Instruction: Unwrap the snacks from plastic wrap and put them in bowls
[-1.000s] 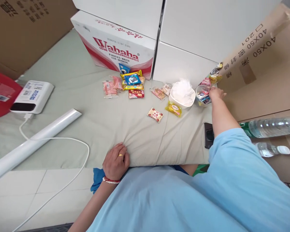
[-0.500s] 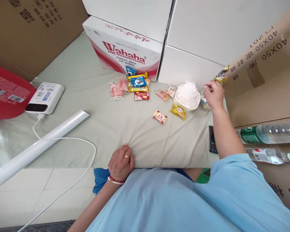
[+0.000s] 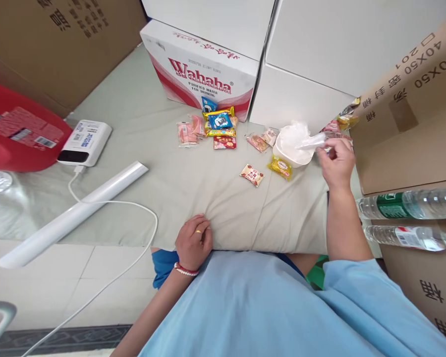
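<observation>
The right hand is pinched nearly closed, its thumb and forefinger gripping a thin, translucent white plastic bag. The bag bunches up inside a rounded white plastic bowl, and 1 twisted end stretches over the rim to the fingertips. The bowl stands on a pale grey-green cloth, near the white panels behind.

The left hand lies palm down at the cloth's front edge, relaxed, its fingers slightly bent and close together — 1 gold ring on a finger, a red-and-white beaded bracelet at the wrist. Its underside is hidden.

Just beside the bowl's front lies 1 glossy yellow snack packet; farther left is 1 cream packet with red print. A clear-wrapped pinkish snack sits left of the bowl. Beyond it, a blue packet tops a small pile before the red-and-white cardboard water box. Past the right hand, shiny yellow wrappers gather in the corner — partly hidden — by a brown cardboard box.
</observation>
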`<action>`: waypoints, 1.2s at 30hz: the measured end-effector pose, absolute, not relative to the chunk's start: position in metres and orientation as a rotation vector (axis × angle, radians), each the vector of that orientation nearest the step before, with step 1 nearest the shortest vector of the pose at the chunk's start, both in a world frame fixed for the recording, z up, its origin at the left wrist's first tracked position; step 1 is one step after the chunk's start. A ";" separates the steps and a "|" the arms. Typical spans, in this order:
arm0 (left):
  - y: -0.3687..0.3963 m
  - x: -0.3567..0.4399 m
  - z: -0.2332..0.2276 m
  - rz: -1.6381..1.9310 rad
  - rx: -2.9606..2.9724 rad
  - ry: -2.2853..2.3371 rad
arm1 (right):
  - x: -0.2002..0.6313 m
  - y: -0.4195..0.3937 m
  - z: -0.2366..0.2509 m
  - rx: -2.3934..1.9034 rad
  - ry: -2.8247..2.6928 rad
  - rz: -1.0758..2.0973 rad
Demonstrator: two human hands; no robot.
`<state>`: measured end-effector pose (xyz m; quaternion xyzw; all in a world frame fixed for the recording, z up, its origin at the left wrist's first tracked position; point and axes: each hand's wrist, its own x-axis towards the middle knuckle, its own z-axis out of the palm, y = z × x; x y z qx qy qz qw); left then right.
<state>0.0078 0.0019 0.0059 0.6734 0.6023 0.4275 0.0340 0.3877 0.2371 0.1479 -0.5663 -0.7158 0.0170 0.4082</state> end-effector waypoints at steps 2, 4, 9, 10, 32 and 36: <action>0.004 0.011 0.017 1.361 1.866 1.746 | 0.362 0.197 0.149 -1.324 -1.430 0.489; 0.008 0.019 0.030 1.291 1.681 1.579 | 0.329 0.153 0.139 -1.237 -1.146 1.025; 0.027 0.050 0.049 0.915 0.920 1.096 | 0.254 0.072 0.087 -1.226 -0.801 1.838; 0.030 0.054 0.050 0.874 0.755 1.016 | 0.246 0.064 0.079 -1.231 -0.801 1.915; 0.051 0.022 0.059 1.145 0.399 1.091 | 0.245 0.042 0.056 -1.373 -1.278 1.787; 0.050 0.037 0.061 1.195 0.455 1.144 | 0.249 0.037 0.064 -1.522 -1.512 1.253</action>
